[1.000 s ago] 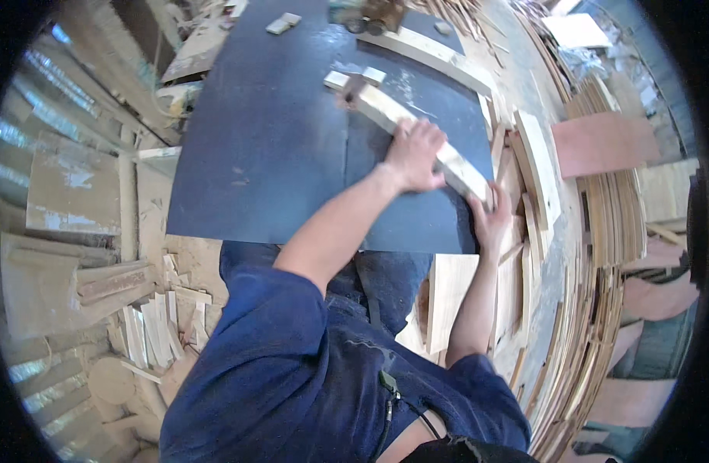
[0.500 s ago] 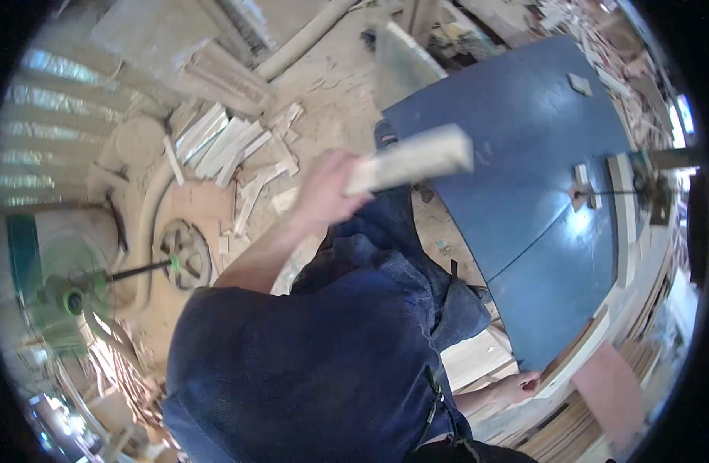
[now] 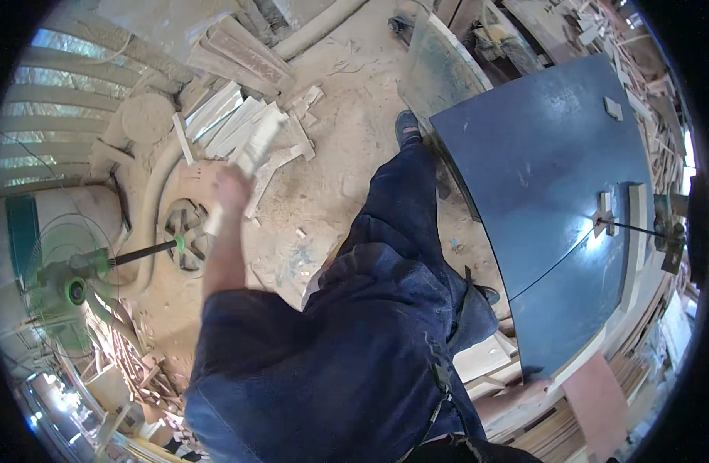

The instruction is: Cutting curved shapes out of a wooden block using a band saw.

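Observation:
My left hand [image 3: 233,190] is off to the left, closed round a pale wooden strip [image 3: 260,145] that juts out on both sides of the fist; motion blurs both. A heap of pale wood offcuts [image 3: 235,127] lies on the floor just beyond it. At the lower right, my right hand [image 3: 535,388] is at the near corner of a dark blue-grey tabletop [image 3: 540,154], close to the end of a pale wooden strip [image 3: 580,358] along its edge. Its fingers are mostly hidden there.
A green-hubbed fan [image 3: 75,289] stands at the left, near a spoked wheel [image 3: 186,235] and a bent pipe [image 3: 148,231]. Small wooden blocks [image 3: 613,108] sit on the tabletop. Stacked boards [image 3: 555,440] and a pinkish sheet [image 3: 597,397] are at the lower right.
My left hand has swung left with the wooden strip, from beside the tabletop to near the floor offcuts. My right hand stays at the table corner.

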Demonstrator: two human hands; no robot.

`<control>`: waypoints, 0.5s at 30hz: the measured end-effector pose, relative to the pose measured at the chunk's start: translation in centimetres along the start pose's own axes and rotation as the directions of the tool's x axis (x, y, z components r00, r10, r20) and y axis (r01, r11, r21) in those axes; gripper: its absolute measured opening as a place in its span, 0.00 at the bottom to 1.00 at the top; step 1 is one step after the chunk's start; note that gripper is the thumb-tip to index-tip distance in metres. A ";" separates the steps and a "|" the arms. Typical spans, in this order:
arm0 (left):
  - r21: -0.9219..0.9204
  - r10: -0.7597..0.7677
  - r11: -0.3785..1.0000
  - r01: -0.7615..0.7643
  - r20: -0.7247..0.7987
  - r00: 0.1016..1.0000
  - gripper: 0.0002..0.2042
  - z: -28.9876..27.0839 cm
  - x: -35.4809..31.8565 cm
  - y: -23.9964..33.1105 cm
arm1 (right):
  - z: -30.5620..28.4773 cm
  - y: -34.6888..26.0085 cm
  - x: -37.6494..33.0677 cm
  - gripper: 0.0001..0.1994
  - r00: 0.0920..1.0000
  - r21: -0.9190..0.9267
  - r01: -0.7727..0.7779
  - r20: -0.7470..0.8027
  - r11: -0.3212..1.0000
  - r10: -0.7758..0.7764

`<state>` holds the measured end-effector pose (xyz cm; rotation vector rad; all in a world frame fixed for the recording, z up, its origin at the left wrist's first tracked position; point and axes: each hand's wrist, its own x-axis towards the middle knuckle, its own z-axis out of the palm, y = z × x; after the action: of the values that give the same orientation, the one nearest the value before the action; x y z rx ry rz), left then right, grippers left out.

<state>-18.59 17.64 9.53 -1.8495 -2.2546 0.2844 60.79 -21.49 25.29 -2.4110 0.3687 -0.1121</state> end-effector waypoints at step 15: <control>-0.690 0.466 0.695 -0.203 0.217 0.858 0.28 14.0 1.4 4.3 | 10.5 -12.5 10.4 0.43 0.729 0.036 0.654 0.238 0.756 -0.642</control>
<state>-18.81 19.59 -5.02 -2.8132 -2.4286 -0.1411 75.50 -8.98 25.21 -2.4597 -0.6139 -0.1227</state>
